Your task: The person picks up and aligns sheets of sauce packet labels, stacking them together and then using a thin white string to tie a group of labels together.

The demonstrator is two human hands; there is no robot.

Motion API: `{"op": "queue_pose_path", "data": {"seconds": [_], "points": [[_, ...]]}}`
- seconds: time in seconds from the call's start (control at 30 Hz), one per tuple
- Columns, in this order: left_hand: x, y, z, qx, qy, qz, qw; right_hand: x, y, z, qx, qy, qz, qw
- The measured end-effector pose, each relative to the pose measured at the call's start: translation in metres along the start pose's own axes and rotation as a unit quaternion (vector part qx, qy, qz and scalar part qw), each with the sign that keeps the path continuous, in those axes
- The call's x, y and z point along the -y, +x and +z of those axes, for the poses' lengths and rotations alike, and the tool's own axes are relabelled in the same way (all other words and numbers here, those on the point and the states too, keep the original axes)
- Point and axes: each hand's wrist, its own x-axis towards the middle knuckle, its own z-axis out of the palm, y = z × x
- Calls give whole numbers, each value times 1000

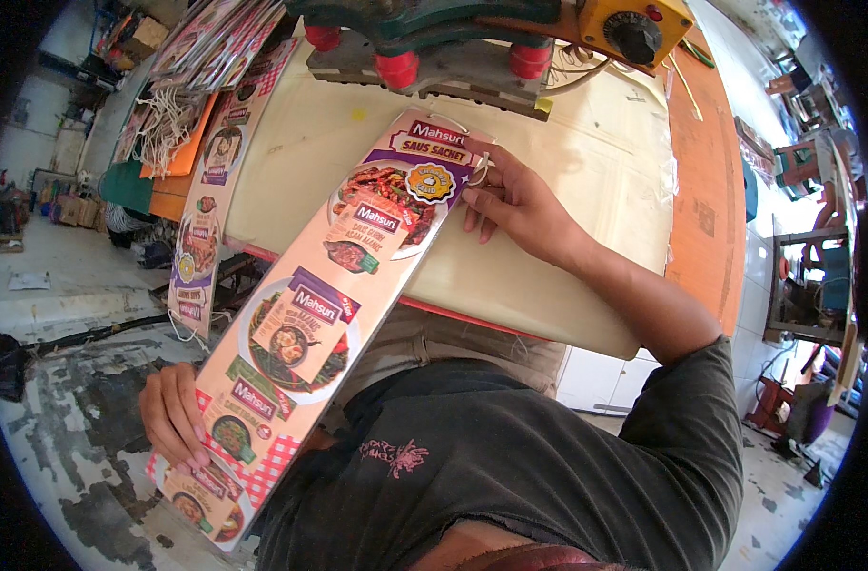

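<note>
A long pink printed hanging display card (305, 276) with food pictures and a red checked lower part slants across my front. Its upper part lies over the cream work surface, and its lower part reaches past the edge beside my body. Closed on the lower left edge is my left hand (175, 419), with the fingers over the front. My right hand (515, 202) pinches the upper right corner, where a white string (482, 169) is gathered at its fingers. More of that string loops across the card's top end.
A green machine (424, 24) with red feet stands at the table's far side, beside a yellow control box (634, 29) with a black dial. Similar cards (201, 52) with strings (167, 119) are piled far left. Another card (201, 243) hangs over the left edge. An orange board (705, 190) lies right.
</note>
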Motion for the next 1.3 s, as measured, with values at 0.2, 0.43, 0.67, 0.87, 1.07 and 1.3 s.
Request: {"op": "queue_pose_path", "data": {"seconds": [0.2,0.43,0.67,0.87,1.07,1.3], "points": [[14,21,3,109,24,-84,990,4,-3,1,18,-73,-12,997],[24,26,12,165,47,-115,979,-3,0,10,-53,18,-70,996],[39,28,12,190,43,-111,975,-2,5,4,-83,-17,-20,996],[28,41,23,206,48,-140,967,13,7,6,-99,-115,4,988],[27,36,32,176,72,-121,974,23,9,10,-75,-168,-2,983],[38,33,23,181,52,-129,974,15,6,3,-95,-166,11,982]]}}
